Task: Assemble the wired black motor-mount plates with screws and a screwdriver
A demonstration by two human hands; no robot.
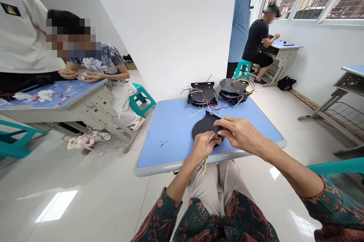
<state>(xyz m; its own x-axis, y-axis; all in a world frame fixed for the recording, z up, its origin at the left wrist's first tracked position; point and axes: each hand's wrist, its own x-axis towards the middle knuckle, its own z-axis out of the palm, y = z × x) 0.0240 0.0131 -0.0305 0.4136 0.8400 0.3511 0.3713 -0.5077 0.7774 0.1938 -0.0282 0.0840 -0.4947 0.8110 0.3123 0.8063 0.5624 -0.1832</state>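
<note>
A black rounded metal plate (205, 127) lies tilted at the near edge of the blue tabletop (170, 132), with wires trailing from it. My left hand (204, 147) grips its lower edge, and white and yellow wires (203, 167) hang down past the table edge. My right hand (240, 134) pinches the plate's right side with thumb and fingertips. The fingers hide what sits there. Several tiny metal screws (162, 142) lie left of my hands. At the table's far end stand two black round assemblies (201, 96) (233, 88) with bracket plates and loose coloured wires.
A person at the neighbouring desk (57, 96) on the left works over scattered items, with another person beside them. Teal stools stand nearby. Further back, one person stands and another sits at a desk by the windows. My knees are under the table's near edge.
</note>
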